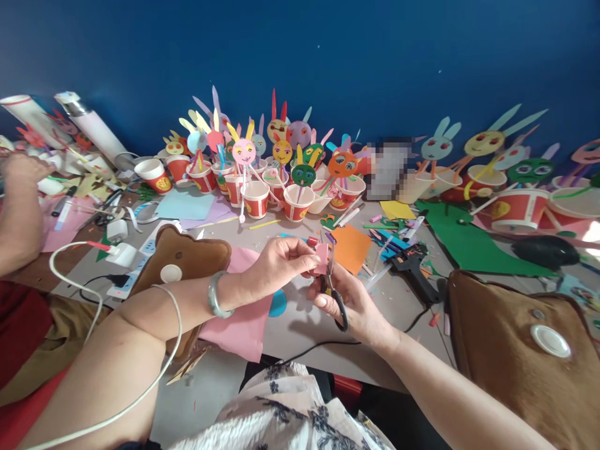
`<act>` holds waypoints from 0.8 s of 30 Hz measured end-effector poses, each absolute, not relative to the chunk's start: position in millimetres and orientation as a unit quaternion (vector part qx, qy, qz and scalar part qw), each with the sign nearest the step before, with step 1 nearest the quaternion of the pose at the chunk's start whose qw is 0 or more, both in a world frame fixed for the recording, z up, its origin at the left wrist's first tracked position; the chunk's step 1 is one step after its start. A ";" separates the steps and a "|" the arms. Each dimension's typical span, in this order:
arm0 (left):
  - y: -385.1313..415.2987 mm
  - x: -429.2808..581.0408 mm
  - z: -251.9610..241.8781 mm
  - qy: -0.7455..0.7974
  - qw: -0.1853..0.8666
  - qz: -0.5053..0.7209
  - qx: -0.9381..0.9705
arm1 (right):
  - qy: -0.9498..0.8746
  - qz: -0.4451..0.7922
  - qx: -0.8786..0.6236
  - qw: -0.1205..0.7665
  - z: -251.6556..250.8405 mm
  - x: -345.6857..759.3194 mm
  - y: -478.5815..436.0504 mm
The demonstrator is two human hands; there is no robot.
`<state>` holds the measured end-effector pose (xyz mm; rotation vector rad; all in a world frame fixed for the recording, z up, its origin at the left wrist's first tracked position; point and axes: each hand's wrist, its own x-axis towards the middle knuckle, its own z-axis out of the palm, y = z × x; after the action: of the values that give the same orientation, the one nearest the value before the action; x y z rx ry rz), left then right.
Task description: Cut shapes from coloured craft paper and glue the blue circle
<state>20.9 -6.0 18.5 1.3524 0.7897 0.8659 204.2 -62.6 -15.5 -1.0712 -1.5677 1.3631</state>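
Observation:
My left hand (285,261) pinches a small piece of pink paper (321,257) between thumb and fingers. My right hand (351,306) has its fingers in the handles of black-handled scissors (340,310), whose blades point up and lie against the right side of the pink piece. Both hands are close together above the grey table (319,356). Beneath my left forearm lies a large pink sheet (241,331), with a blue paper circle (278,304) beside my left wrist. An orange sheet (352,247) rests just behind my right hand.
Paper cups (256,201) with paper animal faces line the back by a blue wall. A black glue gun (419,275) lies right, near a green sheet (482,247). Brown plush cushions (515,331) sit on both sides. A white cable crosses my left arm. Another person's arm (19,212) shows far left.

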 end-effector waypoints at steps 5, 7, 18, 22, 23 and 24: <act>-6.9 20.8 19.7 0.341 0.638 0.374 0.580 | -0.619 0.525 -0.429 0.397 -19.1 203.5 -61.2; -7.3 20.5 20.1 0.341 0.641 0.374 0.577 | -0.620 0.521 -0.431 0.399 -20.6 203.5 -60.9; -8.2 22.4 19.9 0.343 0.650 0.378 0.563 | -0.614 0.520 -0.441 0.397 -22.8 203.3 -59.9; -8.4 22.0 19.9 0.342 0.650 0.375 0.565 | -0.616 0.517 -0.451 0.387 -24.2 203.6 -60.1; -8.3 21.9 19.8 0.340 0.651 0.375 0.565 | -0.616 0.518 -0.453 0.383 -24.7 203.6 -60.2; -8.2 21.7 19.7 0.339 0.651 0.376 0.566 | -0.616 0.518 -0.455 0.380 -25.1 203.6 -60.4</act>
<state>21.7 -8.2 19.7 1.2845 0.7691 0.8546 203.6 -60.4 -25.1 -1.1625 -1.5720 1.3236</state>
